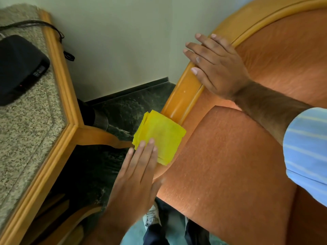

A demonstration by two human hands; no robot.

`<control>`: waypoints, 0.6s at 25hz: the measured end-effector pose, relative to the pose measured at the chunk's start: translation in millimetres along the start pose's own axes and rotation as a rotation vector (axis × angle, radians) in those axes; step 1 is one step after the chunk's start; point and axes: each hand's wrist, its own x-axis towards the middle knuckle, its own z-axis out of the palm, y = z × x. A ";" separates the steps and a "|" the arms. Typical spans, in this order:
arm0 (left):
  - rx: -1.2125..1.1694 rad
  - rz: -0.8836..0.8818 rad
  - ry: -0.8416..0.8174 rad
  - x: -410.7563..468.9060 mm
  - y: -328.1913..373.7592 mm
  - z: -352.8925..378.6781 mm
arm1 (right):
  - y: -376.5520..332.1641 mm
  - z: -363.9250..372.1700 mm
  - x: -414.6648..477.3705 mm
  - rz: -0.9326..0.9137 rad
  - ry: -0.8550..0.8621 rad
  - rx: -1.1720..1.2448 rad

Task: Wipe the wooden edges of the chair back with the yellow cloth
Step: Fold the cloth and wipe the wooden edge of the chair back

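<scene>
The chair back has orange upholstery point(230, 156) and a curved wooden edge point(184, 96) running from the lower middle up to the top right. A folded yellow cloth point(161, 137) lies against the lower end of that wooden edge, where it meets the upholstered arm. My left hand point(139, 172) presses flat on the cloth's near corner, fingers straight and together. My right hand point(215, 66) rests higher up on the wooden edge, fingers spread over it, holding nothing.
A speckled stone-topped table with a wooden rim point(58, 138) stands at left, carrying a black device point(19, 68) and a cable point(58, 32). Dark marble floor point(127, 105) and a pale wall lie between table and chair. My shoes point(152, 218) show below.
</scene>
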 end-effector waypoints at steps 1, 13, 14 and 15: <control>0.001 0.023 0.024 16.4 -0.3 0.9 | -0.1 -0.3 0.3 0.001 -0.001 0.002; -0.123 0.024 0.190 191.4 10.9 -3.8 | -5.1 5.1 -3.9 0.002 0.079 0.053; -0.164 0.005 0.171 186.8 11.0 -5.8 | -6.2 5.7 -3.2 0.004 0.074 0.058; -0.201 -0.014 0.135 175.5 9.9 -7.3 | -4.8 4.6 -2.3 0.005 0.067 0.057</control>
